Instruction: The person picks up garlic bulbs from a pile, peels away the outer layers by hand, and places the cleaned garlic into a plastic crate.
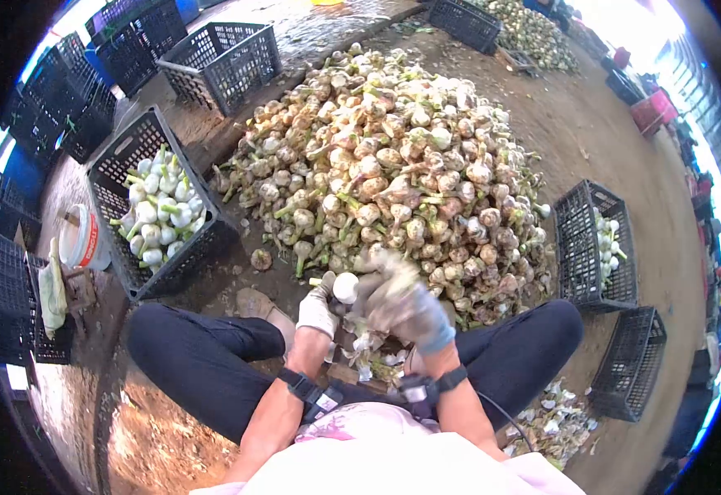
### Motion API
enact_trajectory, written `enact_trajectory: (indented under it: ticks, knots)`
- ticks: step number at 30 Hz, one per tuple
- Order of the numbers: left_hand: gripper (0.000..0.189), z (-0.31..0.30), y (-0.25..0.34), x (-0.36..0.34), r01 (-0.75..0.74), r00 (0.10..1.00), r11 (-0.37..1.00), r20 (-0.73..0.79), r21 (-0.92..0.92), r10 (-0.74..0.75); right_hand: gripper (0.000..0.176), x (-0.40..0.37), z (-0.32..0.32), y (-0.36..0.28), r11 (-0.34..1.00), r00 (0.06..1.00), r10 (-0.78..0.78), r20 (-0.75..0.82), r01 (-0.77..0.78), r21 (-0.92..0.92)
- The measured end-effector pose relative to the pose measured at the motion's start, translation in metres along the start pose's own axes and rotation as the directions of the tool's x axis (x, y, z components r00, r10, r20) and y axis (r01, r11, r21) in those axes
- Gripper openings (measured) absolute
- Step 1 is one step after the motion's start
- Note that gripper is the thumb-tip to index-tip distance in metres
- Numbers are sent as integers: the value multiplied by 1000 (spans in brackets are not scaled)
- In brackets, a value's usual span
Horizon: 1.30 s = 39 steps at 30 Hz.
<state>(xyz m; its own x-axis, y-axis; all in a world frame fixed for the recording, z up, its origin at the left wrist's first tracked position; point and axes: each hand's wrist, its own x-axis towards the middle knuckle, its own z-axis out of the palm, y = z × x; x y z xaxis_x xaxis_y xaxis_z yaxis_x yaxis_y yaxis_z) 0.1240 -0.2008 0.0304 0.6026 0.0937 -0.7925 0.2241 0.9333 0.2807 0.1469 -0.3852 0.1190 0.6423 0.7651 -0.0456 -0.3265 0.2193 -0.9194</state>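
A large heap of unpeeled garlic bulbs lies on the ground just ahead of my hands. My left hand, in a pale glove, is closed around a clean white garlic bulb with a short green stem pointing left. My right hand, in a dirty glove with a bluish cuff, is beside that bulb on its right. Motion smears its fingers, so what they hold does not show. Loose garlic skins lie below both hands, between my legs.
A black crate of white garlic bulbs stands at left, beside a white bucket. Another crate with some bulbs is at right, near a further black crate. Discarded skins lie by my right leg. More crates stand behind.
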Motion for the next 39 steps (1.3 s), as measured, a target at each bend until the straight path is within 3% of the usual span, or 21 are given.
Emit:
enact_trajectory:
  ticks: [3,4,6,8,9,13,14,15,16,18,20,21,23,24,26,29,32,34,36,37,39]
  knots:
    - [21,7,8,-18,-5,1000,999,-27,32,6,28,22,-72,42,530,974,197,-108,-199,-824]
    - [21,6,10,-15,43,999,999,-20,-14,-43,32,29,-82,46,217,959,223,-174,-223,-950]
    - [20,5,15,-18,34,999,997,-19,-66,-36,37,17,-13,24,-317,643,539,-544,-443,-839]
    - [20,2,18,-20,9,998,996,-65,-92,-15,40,15,-15,66,-58,678,468,-567,-616,-785]
    - [19,0,20,-20,-8,995,998,-97,-69,1,39,18,-13,78,191,828,380,-412,-506,-841]
    - [18,-1,67,-21,4,998,920,-50,-392,-26,40,36,-5,88,503,941,207,-268,-338,-795]
    - [26,10,97,-49,-16,958,877,244,-481,151,40,36,-14,104,501,941,218,-260,-337,-797]
    - [42,8,122,-50,-78,914,775,265,-627,307,37,35,-23,118,403,891,314,-327,-437,-804]
    - [59,8,144,-55,-391,804,693,142,-607,578,35,38,-29,125,291,830,397,-392,-519,-804]
    - [62,7,172,-82,-478,759,593,35,-648,650,34,48,-22,123,219,772,488,-408,-561,-798]
    - [42,-8,162,-71,-595,751,584,-122,-552,649,33,68,-14,125,353,829,422,-367,-524,-775]
    - [33,-26,148,-45,-481,820,589,-96,-650,564,37,86,-16,144,314,869,351,-347,-459,-831]
    - [13,-69,94,8,-555,814,764,-25,-328,580,38,138,9,145,315,915,235,-327,-390,-865]
    - [10,-69,77,13,-276,951,917,-221,-287,217,40,168,26,142,309,938,111,-328,-346,-886]
    - [16,-50,60,7,-262,880,918,-465,-299,100,40,219,60,130,225,952,126,-280,-303,-926]
    - [14,-53,73,12,-400,809,887,-542,-229,225,37,271,87,135,25,942,286,-173,-188,-982]
    - [17,-51,92,4,-402,714,907,-662,-124,226,34,288,68,167,148,959,264,-106,-149,-978]
    - [24,-66,86,12,-436,711,899,-628,-38,318,27,275,58,154,197,968,194,-158,-196,-961]
    - [35,-29,98,-19,-310,808,951,-528,-5,261,21,247,41,118,639,973,222,-59,-191,-745]
    - [45,-44,98,-2,-409,877,885,-173,222,449,19,229,35,90,703,965,260,-36,-215,-678]
    - [44,-22,94,-17,-234,964,970,143,67,223,18,191,23,38,765,983,181,-16,-151,-626]
